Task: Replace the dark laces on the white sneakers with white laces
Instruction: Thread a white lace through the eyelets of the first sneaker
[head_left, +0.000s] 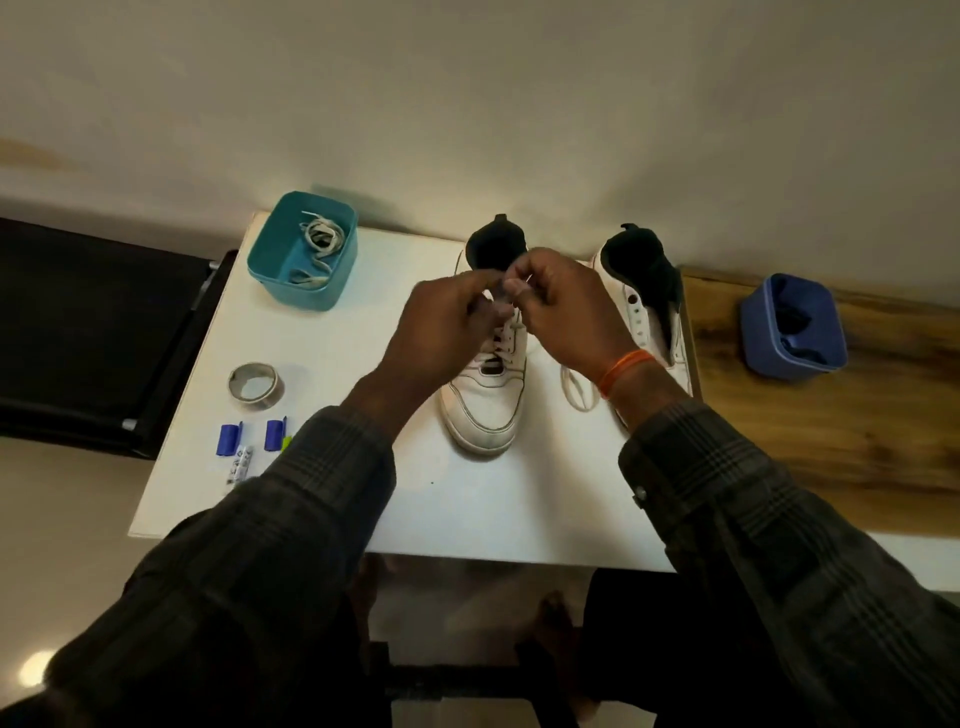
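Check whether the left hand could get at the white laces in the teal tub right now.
Probably yes. The teal tub is open-topped and nothing stands between it and the left hand; but that hand is pinching the lace at the left sneaker and must let go first.

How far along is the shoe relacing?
Dark laces look already off: dark stuff sits in the blue tub. Both hands are working white lace at the top of the left sneaker. The right sneaker shows empty eyelets; a white lace lies beside it.
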